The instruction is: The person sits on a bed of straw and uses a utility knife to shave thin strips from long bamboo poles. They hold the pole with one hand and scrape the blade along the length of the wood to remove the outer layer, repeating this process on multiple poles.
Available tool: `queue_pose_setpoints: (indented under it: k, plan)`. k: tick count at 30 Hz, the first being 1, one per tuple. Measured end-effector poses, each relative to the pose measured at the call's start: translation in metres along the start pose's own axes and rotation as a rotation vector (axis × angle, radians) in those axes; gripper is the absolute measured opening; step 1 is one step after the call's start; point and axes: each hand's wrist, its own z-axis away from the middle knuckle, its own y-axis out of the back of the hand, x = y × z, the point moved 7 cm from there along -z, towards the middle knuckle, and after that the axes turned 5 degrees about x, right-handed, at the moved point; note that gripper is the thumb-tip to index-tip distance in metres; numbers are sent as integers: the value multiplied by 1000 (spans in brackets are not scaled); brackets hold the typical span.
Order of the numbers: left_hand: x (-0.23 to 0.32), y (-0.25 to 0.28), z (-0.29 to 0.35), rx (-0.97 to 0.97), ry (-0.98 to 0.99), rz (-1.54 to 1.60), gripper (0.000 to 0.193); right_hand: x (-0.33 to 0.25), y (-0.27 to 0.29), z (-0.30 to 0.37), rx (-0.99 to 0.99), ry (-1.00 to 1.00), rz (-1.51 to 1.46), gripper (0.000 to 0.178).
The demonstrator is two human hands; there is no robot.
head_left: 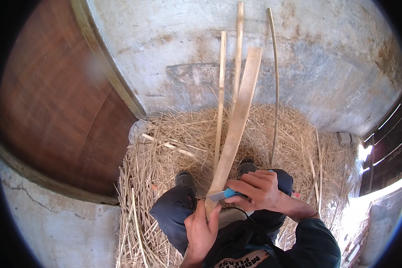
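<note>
The near, lower end of the wide, flat, pale tan wooden strip [237, 127] is pinched between the thumb and fingers of the left hand [201, 230], with no gap left in that grip. Just beyond the thumb, the strip is crossed by the short, flat, greyish blade of a blue-handled knife [231, 193]. The blue handle is wrapped by the curled fingers of the right hand [256, 191], held close on the strip's right side. From the left-hand grip, the strip is extended forward and slightly to the right, between the person's dark-trousered knees, its far end raised well beyond both hands. Past the hands, two dark shoes [186, 182] are seen on either side of the strip. Farther out, the ground is covered by loose, dry, yellowish straw [295, 129]. Beyond the grip, a thin, straight, pale stick [222, 67] and a slim, curved, brownish rod [275, 58] are seen left and right of the strip, before a stained grey plaster wall [335, 67].
</note>
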Motion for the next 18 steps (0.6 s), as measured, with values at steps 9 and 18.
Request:
queue_pose_setpoints:
  k: [9, 18]
  plan:
    - [-33, -11, 57, -169, 19, -31, 33, 181, 82, 11, 399, -719, 148, 41]
    - [-26, 4, 10, -70, 95, 19, 27, 60, -4, 26, 68, -241, -199, 31]
